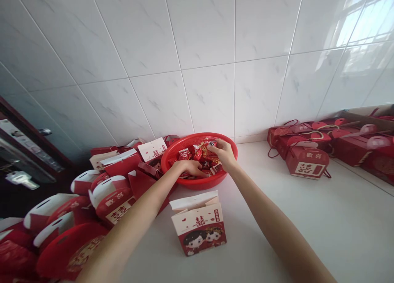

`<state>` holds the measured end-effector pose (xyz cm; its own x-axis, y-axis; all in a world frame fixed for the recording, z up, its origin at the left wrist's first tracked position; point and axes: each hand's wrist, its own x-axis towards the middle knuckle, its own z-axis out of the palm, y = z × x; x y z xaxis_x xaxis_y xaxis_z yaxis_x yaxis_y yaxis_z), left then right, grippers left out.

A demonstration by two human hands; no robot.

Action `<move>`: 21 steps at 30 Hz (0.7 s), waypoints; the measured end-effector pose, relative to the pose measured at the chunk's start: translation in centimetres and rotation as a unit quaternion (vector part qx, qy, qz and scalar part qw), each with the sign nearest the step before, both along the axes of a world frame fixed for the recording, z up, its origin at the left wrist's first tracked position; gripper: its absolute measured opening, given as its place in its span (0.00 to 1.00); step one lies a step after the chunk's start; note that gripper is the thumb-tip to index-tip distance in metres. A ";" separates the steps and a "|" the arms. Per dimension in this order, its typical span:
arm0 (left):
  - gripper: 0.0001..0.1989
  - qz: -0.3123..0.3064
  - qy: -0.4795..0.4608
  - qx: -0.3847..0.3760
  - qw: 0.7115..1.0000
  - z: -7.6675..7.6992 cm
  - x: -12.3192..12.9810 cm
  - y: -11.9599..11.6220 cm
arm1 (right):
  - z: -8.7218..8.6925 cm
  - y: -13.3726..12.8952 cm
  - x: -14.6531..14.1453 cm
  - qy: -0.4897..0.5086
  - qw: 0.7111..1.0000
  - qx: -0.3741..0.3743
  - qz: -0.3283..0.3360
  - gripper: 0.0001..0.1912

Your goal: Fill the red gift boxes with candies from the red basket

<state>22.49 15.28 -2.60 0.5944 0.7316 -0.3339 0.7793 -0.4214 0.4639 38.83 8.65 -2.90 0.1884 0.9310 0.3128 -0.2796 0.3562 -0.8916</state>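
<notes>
A red plastic basket [200, 185] stands against the tiled wall, holding several wrapped candies [197, 153]. My left hand [191, 168] reaches into its front left part, fingers down among the candies; what they hold, if anything, is hidden. At the basket's right side, my right hand [222, 152] pinches a small red wrapped candy [211, 143] between thumb and fingers. Nearer to me, between my forearms, an open-topped cream and red box [200, 229] with two cartoon figures stands upright on the white surface.
Many open red boxes [113, 201] crowd the left side. Closed red boxes with cord handles [307, 162] are grouped at the right along the wall. A door edge with a lock and keys [22, 179] is at the far left.
</notes>
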 end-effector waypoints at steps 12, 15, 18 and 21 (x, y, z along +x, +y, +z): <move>0.14 -0.075 -0.020 -0.080 0.994 0.7 1.0 -1.6 | 0.2 -0.3 0.0 -0.005 1.000 -0.004 -0.008 0.15; 0.17 -0.040 -0.085 -0.074 0.993 0.7 0.9 -1.6 | 0.3 -0.4 0.0 0.017 0.999 -0.008 -0.026 0.12; 0.21 0.031 -0.210 -0.032 0.977 0.7 0.5 -1.4 | 0.3 -0.3 0.0 0.061 0.997 -0.006 -0.039 0.11; 0.24 0.078 -0.261 0.047 0.961 0.7 0.1 -1.2 | 0.2 -0.1 0.0 0.100 0.993 -0.004 -0.057 0.12</move>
